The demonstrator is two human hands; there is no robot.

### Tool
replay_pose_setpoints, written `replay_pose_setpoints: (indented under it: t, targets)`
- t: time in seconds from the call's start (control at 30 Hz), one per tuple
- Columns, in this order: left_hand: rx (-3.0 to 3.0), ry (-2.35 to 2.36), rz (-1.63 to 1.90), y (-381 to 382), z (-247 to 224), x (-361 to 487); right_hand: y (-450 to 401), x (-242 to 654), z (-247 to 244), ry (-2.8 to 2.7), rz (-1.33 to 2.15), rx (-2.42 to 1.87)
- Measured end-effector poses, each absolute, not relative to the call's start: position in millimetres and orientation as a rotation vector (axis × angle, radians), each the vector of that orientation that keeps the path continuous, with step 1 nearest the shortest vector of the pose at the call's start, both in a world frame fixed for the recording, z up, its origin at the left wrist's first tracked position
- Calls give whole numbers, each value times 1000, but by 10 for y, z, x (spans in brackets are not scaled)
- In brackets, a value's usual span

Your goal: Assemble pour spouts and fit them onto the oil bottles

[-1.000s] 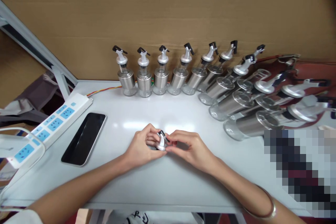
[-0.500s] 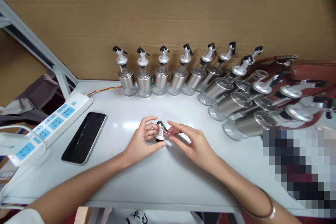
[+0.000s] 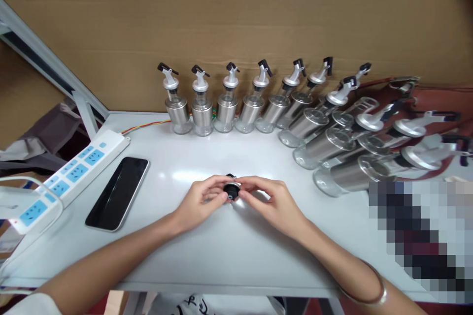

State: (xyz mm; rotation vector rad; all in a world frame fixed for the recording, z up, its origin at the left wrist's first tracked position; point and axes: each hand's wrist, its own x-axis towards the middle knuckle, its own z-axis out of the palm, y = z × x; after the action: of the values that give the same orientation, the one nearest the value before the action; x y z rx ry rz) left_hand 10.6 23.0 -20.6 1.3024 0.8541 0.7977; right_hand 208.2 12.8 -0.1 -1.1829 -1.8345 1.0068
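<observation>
A pour spout (image 3: pixel 231 191) with a silver collar and a black ribbed stopper is held low over the table's middle, its stopper end turned toward me. My left hand (image 3: pixel 202 203) grips its left side between thumb and fingers. On the opposite side, the fingertips of my right hand (image 3: pixel 271 203) pinch it too. Most of the spout's silver neck and black lever lie behind the stopper and fingers. Beyond my hands stands a row of glass bottles in steel sleeves, one a bottle (image 3: pixel 226 108) with the same kind of spout fitted.
A black phone (image 3: pixel 118 194) lies left of my arms, beside a white power strip (image 3: pixel 113 145) with blue sockets. More bottles (image 3: pixel 325 147) curve along the right side. Cardboard (image 3: pixel 236 15) backs the grey table (image 3: pixel 221 261). The far right corner is pixelated.
The pour spout has tipped from upright so its black stopper faces me. My right fingers have closed onto it, and both hands have come nearer together.
</observation>
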Motion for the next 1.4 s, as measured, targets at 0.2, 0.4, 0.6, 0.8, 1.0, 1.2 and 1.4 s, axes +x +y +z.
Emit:
replay_pose_setpoints:
  t: [0.2, 0.4, 0.6, 0.8, 1.0, 1.2, 1.4]
  targets:
    - [1367, 899, 785, 233, -224, 132, 133, 2066, 25, -1873, 1049, -1173]
    - [1432, 922, 791, 239, -217, 135, 117, 2072, 1, -1836, 1155, -1221]
    - [1512, 947, 821, 239, -228, 122, 104, 2057, -18, -1814, 1192, -1212]
    - [1561, 887, 838, 237, -189, 116, 103, 2043, -8, -1820, 1218, -1182]
    - [1640, 846, 847, 238, -196, 108, 92, 2052, -3, -1867, 1207, -1176]
    - [1734, 869, 862, 229, -203, 110, 86, 2034, -14, -1917, 1180, -1161]
    - [1888, 891, 888, 183, -197, 115, 51, 2018, -53, -1992, 1022, -1124]
